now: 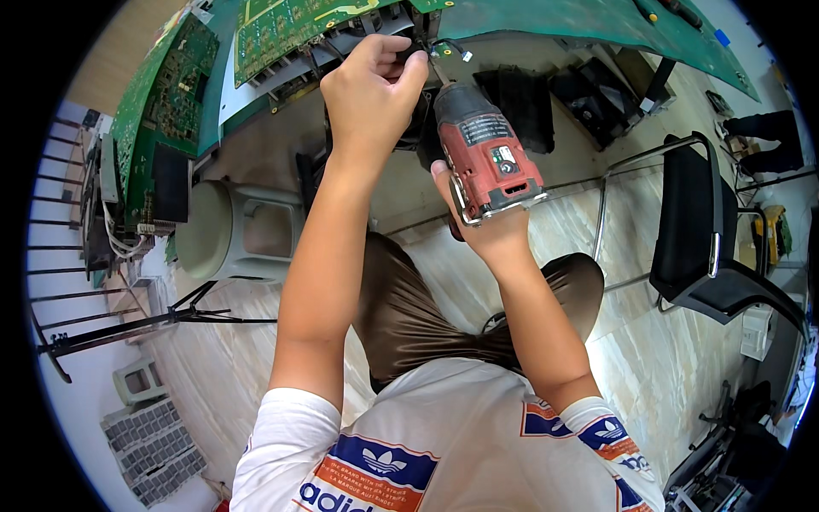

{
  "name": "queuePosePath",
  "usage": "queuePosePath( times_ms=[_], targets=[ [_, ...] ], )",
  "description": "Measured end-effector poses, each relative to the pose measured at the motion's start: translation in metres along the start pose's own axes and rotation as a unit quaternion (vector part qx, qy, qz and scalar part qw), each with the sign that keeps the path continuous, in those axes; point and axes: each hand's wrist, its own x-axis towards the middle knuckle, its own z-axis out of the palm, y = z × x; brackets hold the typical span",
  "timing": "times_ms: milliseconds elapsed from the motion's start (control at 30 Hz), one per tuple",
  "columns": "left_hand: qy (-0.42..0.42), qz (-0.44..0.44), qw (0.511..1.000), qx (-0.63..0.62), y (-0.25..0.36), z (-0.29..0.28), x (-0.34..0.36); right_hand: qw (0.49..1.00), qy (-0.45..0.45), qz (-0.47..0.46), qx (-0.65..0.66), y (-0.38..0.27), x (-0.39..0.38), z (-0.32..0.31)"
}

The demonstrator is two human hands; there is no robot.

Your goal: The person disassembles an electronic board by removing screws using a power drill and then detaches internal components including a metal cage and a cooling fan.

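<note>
My right hand is wrapped round the handle of a red and black cordless driver. The driver's bit points up and away, toward the near edge of a large green circuit board. Close to the bit's tip, my left hand is closed, thumb and fingers curled together at the board's edge. What lies between those fingers is hidden. A short black cable with a white plug sticks out just right of my left fingers. Whether the bit touches anything is too small to tell.
A green mat covers the bench. Another green board stands at the left, beside a grey-green plastic stool. Black parts lie under the bench. A black chair stands at the right, and a black metal stand at the left.
</note>
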Motion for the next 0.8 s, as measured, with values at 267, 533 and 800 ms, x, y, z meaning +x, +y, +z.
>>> queuePosePath(
  times_ms=[267, 533, 800],
  targets=[
    [0.004, 0.017, 1.0, -0.018, 0.004, -0.004, 0.005, 0.97, 0.033, -0.165, -0.175, -0.001, 0.009, -0.003],
    [-0.022, 0.024, 0.998, 0.052, 0.021, -0.019, 0.013, 0.96, 0.052, -0.2, -0.189, 0.008, 0.014, 0.001],
    [-0.002, 0.087, 0.996, 0.036, 0.004, -0.018, 0.011, 0.969, 0.052, -0.148, -0.189, 0.004, 0.008, 0.001]
  ],
)
